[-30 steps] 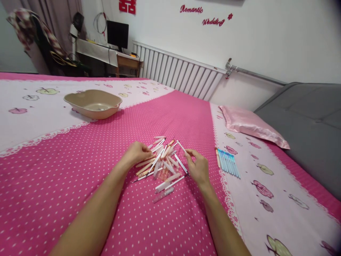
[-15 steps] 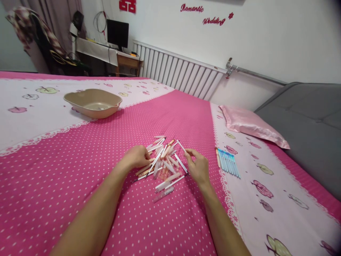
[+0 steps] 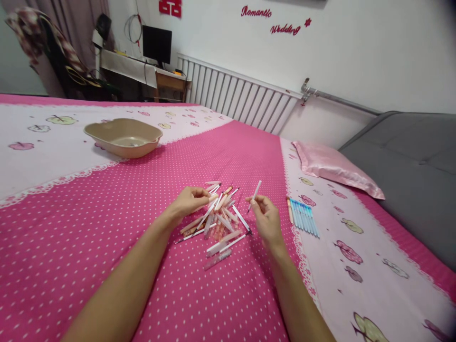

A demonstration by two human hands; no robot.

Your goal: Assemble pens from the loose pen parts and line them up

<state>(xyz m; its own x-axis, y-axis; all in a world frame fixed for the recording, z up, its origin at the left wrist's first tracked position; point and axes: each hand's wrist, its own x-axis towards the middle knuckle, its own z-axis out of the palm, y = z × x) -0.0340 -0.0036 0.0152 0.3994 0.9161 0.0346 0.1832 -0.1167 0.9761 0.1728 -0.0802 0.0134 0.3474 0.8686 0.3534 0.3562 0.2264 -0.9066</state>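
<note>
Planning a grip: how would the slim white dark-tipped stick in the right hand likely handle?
The slim white dark-tipped stick looks stiff: it projects straight from the right hand. Probably light: a fingertip pinch supports it. Its slender shape suggests it could roll, though its roundness is unclear.

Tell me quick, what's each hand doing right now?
Left hand: fingers bent in over the pile of pens; whether it grips one cannot be told.
Right hand: closed, holding a thin white pen.
</note>
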